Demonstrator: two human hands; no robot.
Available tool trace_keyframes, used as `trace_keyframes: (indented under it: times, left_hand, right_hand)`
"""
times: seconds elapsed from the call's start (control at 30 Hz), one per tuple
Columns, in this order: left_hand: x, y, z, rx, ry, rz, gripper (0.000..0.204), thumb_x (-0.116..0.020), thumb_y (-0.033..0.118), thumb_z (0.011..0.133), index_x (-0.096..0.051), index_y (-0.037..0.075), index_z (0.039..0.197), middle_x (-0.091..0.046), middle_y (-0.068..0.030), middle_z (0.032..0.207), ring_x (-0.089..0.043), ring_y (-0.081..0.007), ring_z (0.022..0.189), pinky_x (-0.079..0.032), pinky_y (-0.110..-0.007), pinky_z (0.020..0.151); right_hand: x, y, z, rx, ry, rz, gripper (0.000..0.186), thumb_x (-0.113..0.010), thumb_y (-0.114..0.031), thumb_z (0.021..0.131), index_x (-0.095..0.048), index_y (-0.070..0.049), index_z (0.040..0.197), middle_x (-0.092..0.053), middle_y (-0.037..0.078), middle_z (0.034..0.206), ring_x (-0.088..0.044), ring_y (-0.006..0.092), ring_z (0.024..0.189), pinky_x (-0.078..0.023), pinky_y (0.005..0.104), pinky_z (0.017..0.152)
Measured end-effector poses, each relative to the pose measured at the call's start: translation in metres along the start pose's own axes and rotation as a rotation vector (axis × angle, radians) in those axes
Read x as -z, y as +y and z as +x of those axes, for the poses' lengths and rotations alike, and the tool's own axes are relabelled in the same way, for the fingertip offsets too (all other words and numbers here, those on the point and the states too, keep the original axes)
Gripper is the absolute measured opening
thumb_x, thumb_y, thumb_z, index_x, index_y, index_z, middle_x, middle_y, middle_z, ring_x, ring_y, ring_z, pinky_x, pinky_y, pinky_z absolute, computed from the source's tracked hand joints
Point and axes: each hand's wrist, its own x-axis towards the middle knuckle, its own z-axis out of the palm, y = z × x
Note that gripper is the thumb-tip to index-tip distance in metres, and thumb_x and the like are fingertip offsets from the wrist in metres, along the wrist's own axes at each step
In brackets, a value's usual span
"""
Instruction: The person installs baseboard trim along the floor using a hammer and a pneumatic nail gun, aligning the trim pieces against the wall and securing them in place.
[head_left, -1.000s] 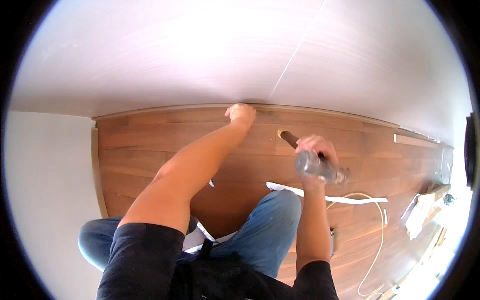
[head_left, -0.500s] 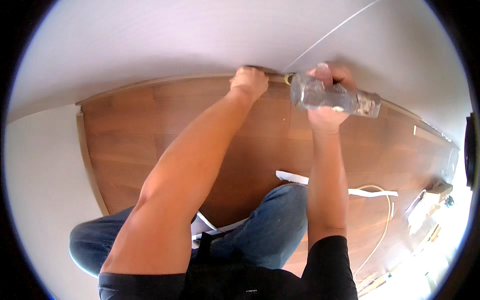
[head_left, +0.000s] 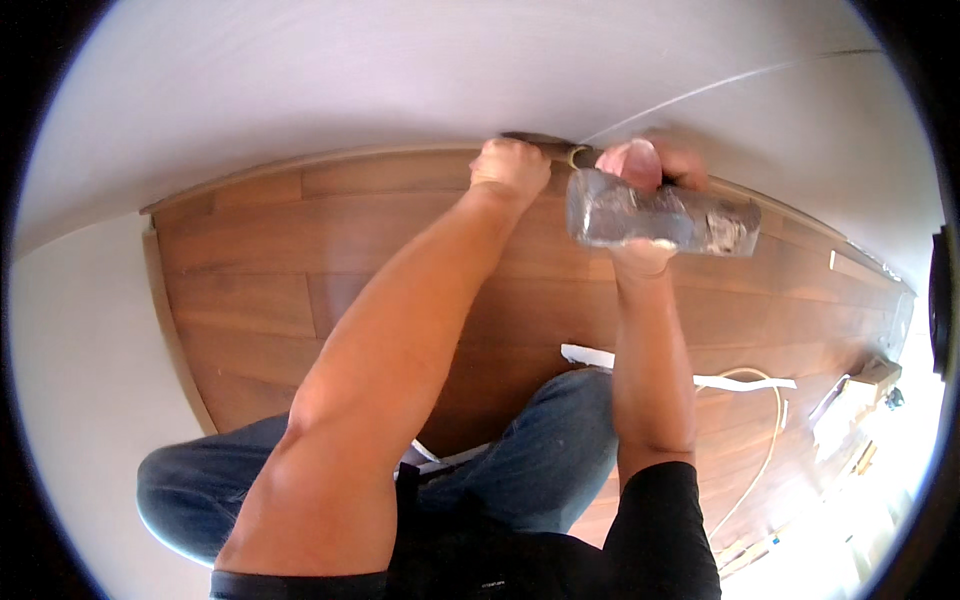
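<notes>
My right hand (head_left: 640,165) grips a scuffed, grey, block-shaped tool (head_left: 650,215) with a worn light label on one end. Its exact kind does not show, and the tool covers much of my palm. It is held crosswise above the floor near the wall. To its left, my left hand (head_left: 510,168) is closed in a fist low against the wall, at the wooden trim (head_left: 380,155). What its fingers hold, if anything, is hidden. Between the hands, a small yellowish ring-shaped piece (head_left: 577,156) sits at the wall's foot, beside something dark.
Brown wood planks (head_left: 250,300) cover the floor. A pale wall (head_left: 330,70) with a thin line runs along the far side. A white strip (head_left: 745,384) and a beige hose (head_left: 770,450) lie to the right. Farther right is a cardboard box (head_left: 872,382).
The grey tool has come slightly toward me and to the left in my right hand. My left hand has shifted a little to the right along the wall.
</notes>
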Motion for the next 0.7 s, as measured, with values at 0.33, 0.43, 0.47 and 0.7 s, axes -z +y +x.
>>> trace_keyframes:
  times: [0.33, 0.43, 0.47, 0.7]
  left_hand:
    - [0.014, -0.001, -0.016, -0.025, 0.034, 0.054, 0.019, -0.065, 0.016, 0.094, -0.079, 0.006, 0.102, -0.078, -0.0109, 0.107, -0.076, -0.0288, 0.102, -0.063, -0.042, 0.078]
    - [0.013, -0.001, -0.013, 0.0, 0.021, 0.037, 0.017, -0.065, 0.013, 0.093, -0.08, 0.007, 0.1, -0.078, -0.0106, 0.106, -0.076, -0.0271, 0.102, -0.063, -0.042, 0.077]
    - [0.011, -0.001, -0.014, 0.004, 0.043, 0.045, 0.016, -0.066, 0.013, 0.092, -0.08, 0.008, 0.099, -0.078, -0.0094, 0.104, -0.076, -0.0268, 0.101, -0.063, -0.041, 0.076]
    - [0.007, 0.0, -0.013, 0.027, 0.125, 0.08, 0.016, -0.066, 0.012, 0.09, -0.081, 0.01, 0.094, -0.078, -0.0064, 0.096, -0.077, -0.0261, 0.095, -0.063, -0.041, 0.07]
  right_hand:
    - [0.107, -0.073, -0.043, -0.075, -1.185, -1.125, 0.036, -0.081, -0.02, 0.076, -0.061, -0.008, 0.103, -0.067, 0.01, 0.088, -0.069, 0.032, 0.082, -0.057, 0.0401, 0.07]
    - [0.121, -0.034, -0.051, -0.027, -1.18, -1.349, 0.037, -0.079, -0.031, 0.082, -0.061, -0.008, 0.105, -0.066, 0.009, 0.088, -0.068, 0.0315, 0.078, -0.056, 0.0434, 0.066]
    - [0.113, -0.026, -0.047, -0.085, -1.146, -1.362, 0.038, -0.077, -0.036, 0.085, -0.061, -0.008, 0.106, -0.066, 0.01, 0.09, -0.069, 0.0314, 0.079, -0.056, 0.0433, 0.066]
    - [0.1, 0.021, -0.027, -0.077, -1.281, -1.45, 0.043, -0.053, -0.054, 0.1, -0.06, -0.013, 0.113, -0.068, 0.013, 0.097, -0.072, 0.0328, 0.084, -0.058, 0.0455, 0.066]
